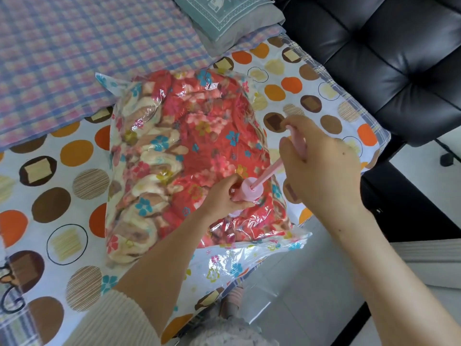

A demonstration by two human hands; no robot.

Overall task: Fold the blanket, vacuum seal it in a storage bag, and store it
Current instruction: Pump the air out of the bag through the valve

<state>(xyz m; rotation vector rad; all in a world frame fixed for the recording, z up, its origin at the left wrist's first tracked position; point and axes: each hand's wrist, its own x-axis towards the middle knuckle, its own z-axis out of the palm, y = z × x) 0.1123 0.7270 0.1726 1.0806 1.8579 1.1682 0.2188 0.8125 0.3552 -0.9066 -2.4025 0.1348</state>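
Pumping the air out is the step in hand: the folded flowered blanket (199, 136) lies inside the clear storage bag (249, 260) at the centre of the frame, on a dotted sheet (74, 156). The left hand (224, 196) grips the barrel of the pink pump (249, 192) at lower centre; the right hand (321, 161), apart and higher to the right, is closed around its pulled-out handle. Probably it is best to keep the barrel pressed straight down on the bag and make full, even strokes. No brand or readable writing shows anywhere.
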